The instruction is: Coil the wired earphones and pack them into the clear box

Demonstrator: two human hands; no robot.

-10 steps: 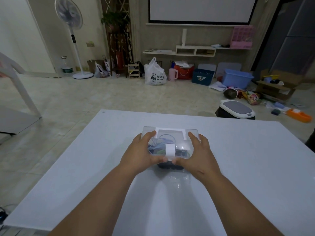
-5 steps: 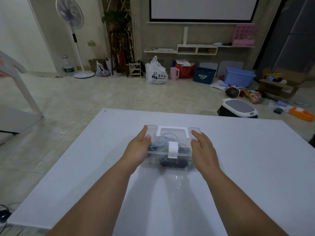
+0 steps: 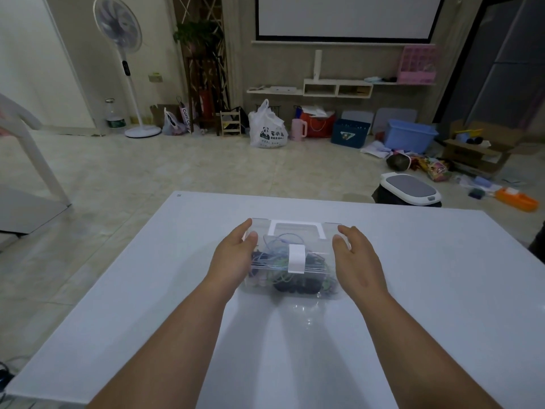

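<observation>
The clear box (image 3: 309,240) stands on the white table (image 3: 427,290) with its lid down and a white clasp (image 3: 296,258) over the front edge. Coiled earphone cables (image 3: 280,255), blue, green and dark, show through its walls. My left hand (image 3: 233,258) lies flat against the box's left side, fingers straight. My right hand (image 3: 356,258) is just beside the right side, fingers straight, a small gap to the wall.
The table's far edge runs just behind the box, with tiled floor beyond. A white-lidded bin (image 3: 410,190) stands by the far right corner. A standing fan (image 3: 121,66), bags and storage crates line the back wall.
Both hands have slid off the lid and clasp to the box's sides and straightened. The right hand has moved slightly away from the wall. The box sits lower, flat on the table.
</observation>
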